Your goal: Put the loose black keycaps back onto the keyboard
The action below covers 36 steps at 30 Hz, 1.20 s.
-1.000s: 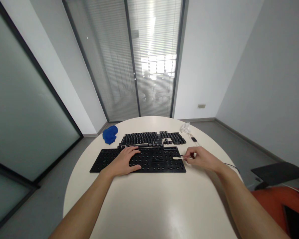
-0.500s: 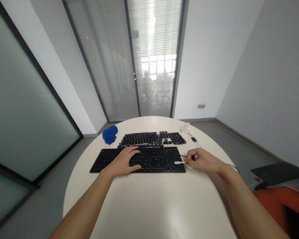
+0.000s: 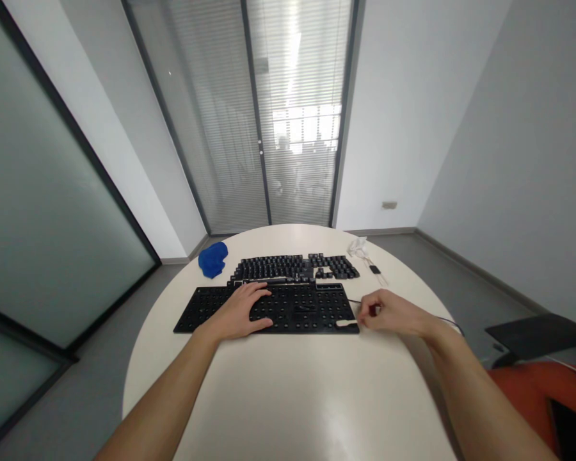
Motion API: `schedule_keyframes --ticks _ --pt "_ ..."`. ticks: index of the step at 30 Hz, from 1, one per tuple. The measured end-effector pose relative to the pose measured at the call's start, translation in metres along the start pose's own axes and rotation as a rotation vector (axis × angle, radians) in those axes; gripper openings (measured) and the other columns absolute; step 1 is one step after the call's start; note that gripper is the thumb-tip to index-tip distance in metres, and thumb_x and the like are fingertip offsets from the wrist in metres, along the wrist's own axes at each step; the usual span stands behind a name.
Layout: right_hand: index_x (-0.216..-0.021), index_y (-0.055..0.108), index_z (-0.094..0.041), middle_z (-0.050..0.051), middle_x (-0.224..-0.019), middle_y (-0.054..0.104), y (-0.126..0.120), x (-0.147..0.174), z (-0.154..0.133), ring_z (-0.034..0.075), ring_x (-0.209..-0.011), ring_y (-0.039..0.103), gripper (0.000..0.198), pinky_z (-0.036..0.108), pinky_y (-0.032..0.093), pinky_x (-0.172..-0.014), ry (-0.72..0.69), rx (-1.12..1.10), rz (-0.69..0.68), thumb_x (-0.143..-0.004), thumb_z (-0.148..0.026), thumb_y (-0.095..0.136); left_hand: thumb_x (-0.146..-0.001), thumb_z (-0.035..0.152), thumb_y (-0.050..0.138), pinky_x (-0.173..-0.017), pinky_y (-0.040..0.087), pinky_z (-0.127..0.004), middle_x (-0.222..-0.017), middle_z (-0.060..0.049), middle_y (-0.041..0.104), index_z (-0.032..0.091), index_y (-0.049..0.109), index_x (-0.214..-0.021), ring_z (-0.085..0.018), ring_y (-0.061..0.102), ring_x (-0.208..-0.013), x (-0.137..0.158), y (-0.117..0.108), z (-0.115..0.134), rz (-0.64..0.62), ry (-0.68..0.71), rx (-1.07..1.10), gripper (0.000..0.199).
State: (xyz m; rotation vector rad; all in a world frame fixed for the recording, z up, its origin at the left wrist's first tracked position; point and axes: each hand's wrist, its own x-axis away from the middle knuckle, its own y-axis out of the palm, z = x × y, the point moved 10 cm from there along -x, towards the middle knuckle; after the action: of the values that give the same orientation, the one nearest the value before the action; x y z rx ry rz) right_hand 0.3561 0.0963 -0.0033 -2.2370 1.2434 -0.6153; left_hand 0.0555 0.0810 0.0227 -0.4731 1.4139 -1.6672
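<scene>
A black keyboard base [image 3: 288, 314] with its keycaps off lies flat across the table. My left hand [image 3: 242, 310] rests on its middle-left part, palm down, fingers spread. My right hand [image 3: 381, 310] is at the base's right edge, its fingers pinched on a cotton swab [image 3: 346, 323]. The swab's white head points left over the lower right corner of the base. Just behind the base, the removed black keycaps [image 3: 271, 266] stand in rows, laid out like a keyboard.
A crumpled blue cloth [image 3: 213, 259] lies at the back left of the round white table [image 3: 278, 397]. At the back right are a crumpled white wrapper [image 3: 358, 245], thin sticks and a small black item [image 3: 375, 269]. An orange and black chair [image 3: 532, 384] stands at the right.
My right hand has moved slightly down, bringing the swab's head closer to the base's front right corner. My left hand keeps its place on the base.
</scene>
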Motion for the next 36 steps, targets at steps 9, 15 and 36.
schedule_keyframes --ticks 9,15,36 --pt "-0.077 0.074 -0.017 0.004 -0.074 0.072 -0.006 -0.005 -0.017 0.017 -0.068 0.057 0.023 0.027 0.041 -0.063 -0.096 0.095 0.143 -0.079 -0.037 0.064 -0.086 0.054 0.069 -0.118 0.031 -0.048 -0.151 -0.01 0.045 0.025 0.054 -0.135 -0.03 0.039 -0.141 0.0 0.0 0.001 -0.01 -0.002 0.005 0.059" --pt "-0.072 0.073 -0.016 0.001 -0.066 0.067 0.0 -0.005 -0.016 0.015 -0.062 0.055 0.018 0.025 0.038 -0.057 -0.078 0.064 0.108 -0.075 -0.032 0.066 -0.086 0.055 0.068 -0.118 0.031 -0.049 -0.152 -0.01 0.045 0.025 0.054 -0.136 -0.03 0.039 -0.141 -0.001 0.0 0.001 -0.006 -0.007 0.008 0.059" --pt "-0.1 0.074 -0.02 0.009 -0.098 0.075 -0.077 -0.002 0.008 0.023 -0.079 0.066 0.032 0.035 0.051 -0.075 -0.083 0.257 0.787 -0.087 -0.037 0.052 -0.084 0.055 0.07 -0.116 0.034 -0.049 -0.149 -0.011 0.048 0.024 0.057 -0.133 -0.031 0.043 -0.138 -0.001 -0.007 0.004 0.012 0.006 -0.005 0.06"
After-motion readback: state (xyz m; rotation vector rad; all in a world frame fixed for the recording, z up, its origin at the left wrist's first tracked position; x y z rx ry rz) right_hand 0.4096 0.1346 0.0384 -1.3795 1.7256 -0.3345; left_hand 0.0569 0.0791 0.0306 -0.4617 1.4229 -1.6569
